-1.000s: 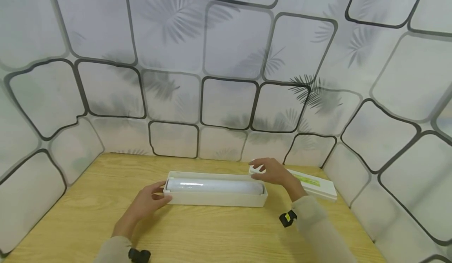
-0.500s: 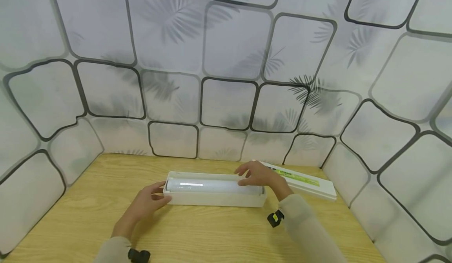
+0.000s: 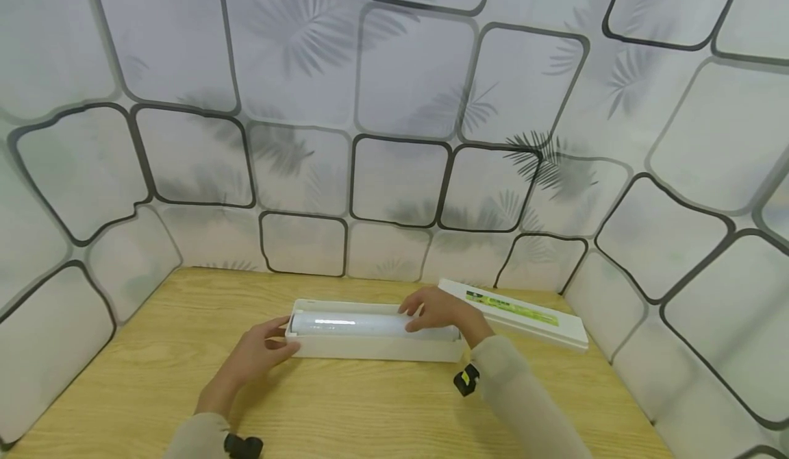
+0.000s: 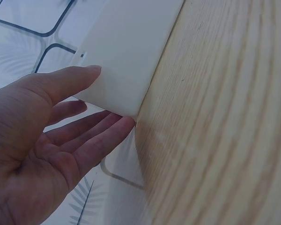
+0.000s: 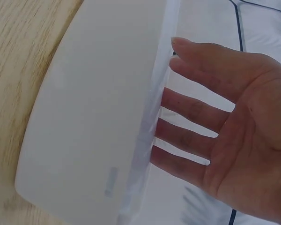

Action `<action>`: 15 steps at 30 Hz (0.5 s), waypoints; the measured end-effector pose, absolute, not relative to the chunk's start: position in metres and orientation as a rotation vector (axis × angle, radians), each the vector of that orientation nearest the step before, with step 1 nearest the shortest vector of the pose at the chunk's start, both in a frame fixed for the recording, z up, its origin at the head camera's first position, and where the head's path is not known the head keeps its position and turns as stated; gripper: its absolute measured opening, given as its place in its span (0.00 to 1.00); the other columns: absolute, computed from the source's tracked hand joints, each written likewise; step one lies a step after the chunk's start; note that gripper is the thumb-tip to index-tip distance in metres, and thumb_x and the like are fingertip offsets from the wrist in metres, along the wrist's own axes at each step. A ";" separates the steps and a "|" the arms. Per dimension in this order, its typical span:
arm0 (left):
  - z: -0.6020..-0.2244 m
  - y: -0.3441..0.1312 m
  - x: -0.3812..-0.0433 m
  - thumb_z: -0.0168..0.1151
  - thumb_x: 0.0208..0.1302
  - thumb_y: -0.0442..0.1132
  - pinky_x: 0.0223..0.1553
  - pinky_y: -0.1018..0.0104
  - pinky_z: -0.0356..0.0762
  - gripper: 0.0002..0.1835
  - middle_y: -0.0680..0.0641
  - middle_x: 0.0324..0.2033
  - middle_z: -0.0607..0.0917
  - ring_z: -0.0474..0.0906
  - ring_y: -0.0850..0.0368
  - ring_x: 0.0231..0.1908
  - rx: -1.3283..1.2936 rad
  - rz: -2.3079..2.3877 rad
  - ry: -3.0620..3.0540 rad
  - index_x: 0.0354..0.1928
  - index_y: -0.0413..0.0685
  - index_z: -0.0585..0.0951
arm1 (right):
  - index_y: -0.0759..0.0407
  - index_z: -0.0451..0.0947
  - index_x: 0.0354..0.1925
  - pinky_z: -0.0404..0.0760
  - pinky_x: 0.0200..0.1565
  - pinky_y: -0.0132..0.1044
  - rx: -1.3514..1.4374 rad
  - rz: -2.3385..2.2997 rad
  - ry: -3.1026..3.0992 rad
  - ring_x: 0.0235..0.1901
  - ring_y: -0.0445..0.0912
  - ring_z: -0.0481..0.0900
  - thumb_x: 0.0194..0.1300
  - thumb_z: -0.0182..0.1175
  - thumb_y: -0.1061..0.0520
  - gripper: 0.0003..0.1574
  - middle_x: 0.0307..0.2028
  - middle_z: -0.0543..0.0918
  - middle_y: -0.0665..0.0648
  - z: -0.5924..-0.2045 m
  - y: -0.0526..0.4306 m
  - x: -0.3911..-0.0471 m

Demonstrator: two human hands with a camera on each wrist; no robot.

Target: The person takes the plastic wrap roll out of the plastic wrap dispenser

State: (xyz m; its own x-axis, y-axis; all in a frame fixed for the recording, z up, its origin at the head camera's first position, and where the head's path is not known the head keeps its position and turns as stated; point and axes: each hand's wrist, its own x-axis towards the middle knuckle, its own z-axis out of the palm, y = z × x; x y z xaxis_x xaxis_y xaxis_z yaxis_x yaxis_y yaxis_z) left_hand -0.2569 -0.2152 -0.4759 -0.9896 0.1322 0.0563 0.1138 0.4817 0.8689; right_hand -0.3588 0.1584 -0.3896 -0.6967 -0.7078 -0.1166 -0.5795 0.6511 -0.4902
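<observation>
A long white cling film dispenser box [image 3: 376, 349] lies lidless across the table, holding a shiny cling film roll [image 3: 357, 323]. At its left end my left hand [image 3: 259, 353] steadies it. The left wrist view shows the thumb on the box's front face and the fingers round its end. Over the right part of the roll is my right hand [image 3: 434, 308], its fingers loosely spread. In the right wrist view those fingers [image 5: 187, 105] reach past the box's upper edge, their tips right at the film roll; nothing is gripped.
A white lid [image 3: 514, 314] with a green label lies aslant behind and right of the box. The wooden table [image 3: 345, 404] meets patterned walls [image 3: 394, 185] at the back and both sides. A black wrist camera [image 3: 466, 380] sits at the right sleeve.
My right hand has moved left from the lid's near end to above the roll, uncovering the lid. The left hand and the box have stayed in place.
</observation>
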 end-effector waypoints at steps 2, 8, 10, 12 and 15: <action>-0.477 -0.215 -0.257 0.70 0.68 0.41 0.50 0.53 0.89 0.37 0.25 0.61 0.79 0.86 0.37 0.52 0.228 1.574 2.691 0.72 0.29 0.67 | 0.60 0.85 0.55 0.88 0.51 0.37 -1.031 -0.594 2.577 0.53 0.57 0.86 0.66 0.71 0.55 0.21 0.52 0.88 0.62 -0.392 0.158 -0.361; -0.476 -0.215 -0.256 0.70 0.68 0.41 0.49 0.54 0.90 0.37 0.25 0.61 0.79 0.86 0.37 0.52 0.238 1.578 2.687 0.73 0.29 0.67 | 0.56 0.86 0.55 0.88 0.53 0.43 -0.982 -0.580 2.576 0.55 0.56 0.86 0.66 0.71 0.53 0.20 0.54 0.88 0.63 -0.401 0.157 -0.366; -0.475 -0.215 -0.256 0.70 0.68 0.41 0.49 0.55 0.90 0.37 0.25 0.61 0.80 0.87 0.37 0.52 0.235 1.577 2.688 0.73 0.30 0.67 | 0.55 0.86 0.56 0.87 0.55 0.47 -0.933 -0.591 2.573 0.56 0.57 0.85 0.66 0.71 0.52 0.21 0.55 0.87 0.63 -0.403 0.156 -0.366; -0.474 -0.215 -0.256 0.70 0.68 0.41 0.49 0.55 0.90 0.37 0.25 0.60 0.80 0.87 0.37 0.52 0.243 1.572 2.690 0.72 0.29 0.67 | 0.54 0.85 0.57 0.86 0.56 0.50 -0.881 -0.600 2.576 0.57 0.58 0.85 0.66 0.71 0.52 0.22 0.56 0.87 0.64 -0.404 0.155 -0.365; -0.473 -0.214 -0.256 0.70 0.68 0.41 0.49 0.54 0.90 0.38 0.25 0.60 0.80 0.87 0.37 0.51 0.242 1.563 2.698 0.72 0.28 0.67 | 0.52 0.85 0.59 0.85 0.59 0.53 -0.800 -0.614 2.588 0.60 0.57 0.83 0.66 0.71 0.50 0.23 0.58 0.86 0.63 -0.406 0.153 -0.363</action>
State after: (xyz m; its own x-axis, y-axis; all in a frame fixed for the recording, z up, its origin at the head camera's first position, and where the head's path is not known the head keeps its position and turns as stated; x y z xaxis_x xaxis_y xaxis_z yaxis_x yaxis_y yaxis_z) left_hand -0.2558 -0.2145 -0.4734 -0.9879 0.1407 0.0649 0.1263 0.4884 0.8634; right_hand -0.3633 0.1529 -0.4057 -0.7740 -0.5977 -0.2089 -0.4403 0.7452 -0.5008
